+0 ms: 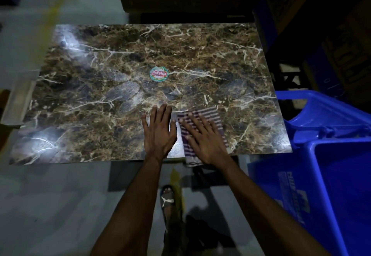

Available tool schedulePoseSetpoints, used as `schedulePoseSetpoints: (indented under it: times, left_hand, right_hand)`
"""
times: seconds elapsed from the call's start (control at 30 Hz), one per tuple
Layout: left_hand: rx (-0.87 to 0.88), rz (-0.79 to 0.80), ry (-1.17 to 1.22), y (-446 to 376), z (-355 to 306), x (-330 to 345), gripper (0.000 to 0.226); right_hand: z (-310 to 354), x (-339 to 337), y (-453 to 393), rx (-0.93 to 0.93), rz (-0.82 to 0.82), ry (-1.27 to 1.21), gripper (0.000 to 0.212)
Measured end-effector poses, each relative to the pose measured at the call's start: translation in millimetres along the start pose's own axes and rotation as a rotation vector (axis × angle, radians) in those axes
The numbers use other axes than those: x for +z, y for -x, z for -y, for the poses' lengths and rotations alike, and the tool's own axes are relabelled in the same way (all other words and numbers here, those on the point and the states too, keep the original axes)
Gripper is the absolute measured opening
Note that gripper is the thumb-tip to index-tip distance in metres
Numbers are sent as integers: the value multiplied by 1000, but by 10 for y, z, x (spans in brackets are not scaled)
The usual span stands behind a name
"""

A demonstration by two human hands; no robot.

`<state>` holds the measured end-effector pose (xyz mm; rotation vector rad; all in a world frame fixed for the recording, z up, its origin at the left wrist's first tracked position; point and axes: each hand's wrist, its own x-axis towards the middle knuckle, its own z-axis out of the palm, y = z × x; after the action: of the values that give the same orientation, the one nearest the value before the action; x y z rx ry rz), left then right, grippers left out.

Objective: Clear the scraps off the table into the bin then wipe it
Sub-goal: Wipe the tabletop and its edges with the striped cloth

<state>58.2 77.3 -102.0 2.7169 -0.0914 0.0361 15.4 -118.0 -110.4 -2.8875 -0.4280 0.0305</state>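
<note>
**Evidently at the wiping stage**

No scraps show on the bench point(120, 65), so clearing looks done. One striped cloth point(202, 115) lies at the near edge, pressed flat under the right hand point(204, 141). The left hand point(158, 133) rests flat, holding nothing. One blue bin point(321, 175) stands beside the right edge. One round sticker point(159, 73) sits mid-bench.

The table point(112, 87) has a glossy brown top with a marble pattern and white veins; a round sticker point(159, 73) sits near its middle. The cloth point(202, 115), striped in purple and white, lies flat at the near edge, a little right of centre, and one end hangs over that edge. The bin point(329, 175) is blue plastic and stands open just beside the table's right side.
</note>
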Motion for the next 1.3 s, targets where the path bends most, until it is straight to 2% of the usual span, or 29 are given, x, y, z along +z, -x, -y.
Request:
schedulePoseSetpoints:
  times: [0.17, 0.27, 0.33, 0.4, 0.5, 0.63, 0.73, 0.83, 0.93, 1.0, 1.1, 1.17, 1.3]
  left_hand:
    - [8, -17, -9, -3, -8, -8, 54]
    - [5, -13, -10, -12, -1, 4, 53]
    - [-1, -6, -16, -15, -1, 7, 53]
    - [1, 0, -14, -15, -4, 0, 53]
    - [-5, 19, -14, -9, -32, -28, 54]
    - [-9, 38, -2, -3, -44, -35, 56]
    - [-8, 33, 2, -7, -28, -30, 56]
    - [-3, 30, -8, -8, -8, -20, 56]
    - [6, 27, -18, -9, -9, -21, 55]
    - [7, 27, -23, -9, -15, -24, 56]
    - [13, 20, -40, -7, -16, -9, 56]
    - [7, 14, -38, -14, -13, 6, 55]
    - [22, 12, -38, -28, -16, 25, 53]
  right_hand:
    - [-271, -140, -136, 186, -14, -36, 56]
    - [-171, -148, -381, 259, -36, -71, 55]
    - [-37, -107, -408, 237, -35, -75, 55]
    - [61, -58, -254, 124, -9, -48, 55]
    - [-63, -82, 52, 40, 27, -19, 56]
    - [-367, -194, 18, 195, 13, -33, 55]
    - [-286, -212, -303, 315, -19, -66, 56]
    - [-11, -140, -388, 242, -11, -81, 57]
    - [116, -72, -50, 97, 24, -31, 57]
    - [-6, -108, 228, 86, 57, -25, 57]
    - [-394, -265, 395, 208, 66, -54, 57]
    - [-600, -305, 221, 308, 24, -32, 58]
    - [-489, -270, -397, 388, 4, -50, 60]
